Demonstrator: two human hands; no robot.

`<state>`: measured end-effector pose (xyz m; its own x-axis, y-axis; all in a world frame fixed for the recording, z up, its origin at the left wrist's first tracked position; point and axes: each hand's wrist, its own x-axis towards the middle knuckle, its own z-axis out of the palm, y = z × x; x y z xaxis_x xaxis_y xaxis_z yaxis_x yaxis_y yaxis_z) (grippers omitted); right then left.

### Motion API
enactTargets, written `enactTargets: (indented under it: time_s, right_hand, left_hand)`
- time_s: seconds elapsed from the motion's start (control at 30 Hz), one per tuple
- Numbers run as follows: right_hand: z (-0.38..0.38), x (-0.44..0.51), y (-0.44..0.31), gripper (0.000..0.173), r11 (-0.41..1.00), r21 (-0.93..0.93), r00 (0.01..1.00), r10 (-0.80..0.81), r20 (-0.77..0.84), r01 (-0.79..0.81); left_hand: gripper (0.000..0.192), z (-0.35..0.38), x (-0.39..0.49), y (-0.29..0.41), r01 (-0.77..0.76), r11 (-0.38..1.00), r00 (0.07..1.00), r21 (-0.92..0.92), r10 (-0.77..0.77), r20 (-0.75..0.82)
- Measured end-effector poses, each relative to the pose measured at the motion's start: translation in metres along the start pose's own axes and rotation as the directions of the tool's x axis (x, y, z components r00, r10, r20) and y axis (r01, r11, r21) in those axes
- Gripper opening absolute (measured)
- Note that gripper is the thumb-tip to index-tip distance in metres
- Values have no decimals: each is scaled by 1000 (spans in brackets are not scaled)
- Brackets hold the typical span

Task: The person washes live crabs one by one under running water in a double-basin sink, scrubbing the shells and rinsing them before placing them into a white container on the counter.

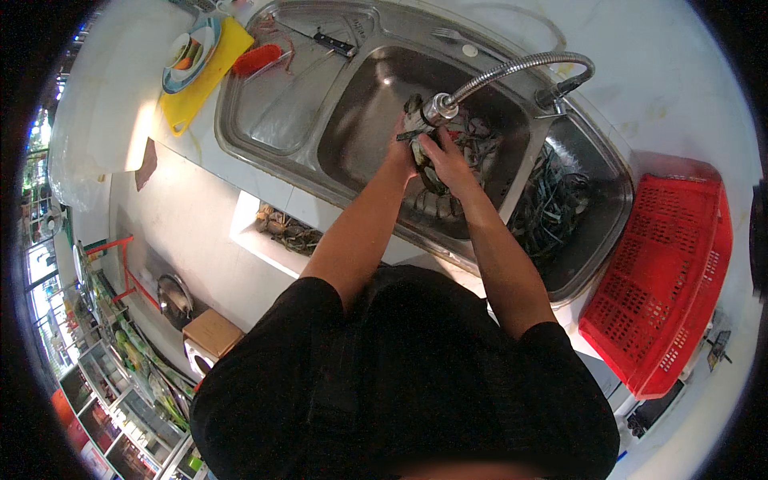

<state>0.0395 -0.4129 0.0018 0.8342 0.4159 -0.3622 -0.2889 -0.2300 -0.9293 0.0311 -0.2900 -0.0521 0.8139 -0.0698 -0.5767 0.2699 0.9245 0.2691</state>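
Over the middle basin (360, 120) of a stainless steel sink, both my hands hold a crab (421, 155) just under the metal faucet head (443, 107). My left hand (403, 153) grips its left side and is partly hidden behind it. My right hand (447, 159) holds the other side, thumb across the shell. A dark claw sticks up beside the faucet head. Beneath my hands, crab legs (437, 204) and tangled strips (477, 141) lie in the basin. The smaller right basin holds a heap of dark green strips (549, 204); whether crabs lie among them I cannot tell.
A flexible metal hose (510, 65) arches over the basin. On the drainboard lie a black-handled knife (334, 44) and a red object (257, 60). A yellow cutting board (237, 39) bears a plate. A red plastic crate (648, 258) stands right; crabs (285, 228) fill a white box below left.
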Motion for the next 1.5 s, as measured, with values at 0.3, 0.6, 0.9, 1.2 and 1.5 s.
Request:
enactTargets:
  time_s: [0.3,0.6,0.9,1.2,1.5]
  right_hand:
    - [15,33,42,56,692,655,922,387,16,-302]
    - [28,47,54,42,853,501,923,299,-243,-145]
    - [87,19,4,33,826,-539,825,-416,-382,167]
    - [86,53,39,19,841,-451,711,-511,-483,298]
    - [77,54,61,36,883,-184,792,-469,-390,432]
  left_hand:
    - [64,-33,-10,-5,-320,234,854,918,490,173]
    - [57,-39,-28,55,56,958,992,281,-23,-121]
    - [64,-35,-37,79,-331,683,929,651,357,98]
    - [63,-28,-32,85,-440,391,864,809,430,262]
    - [71,-16,-25,67,-156,293,920,943,390,31]
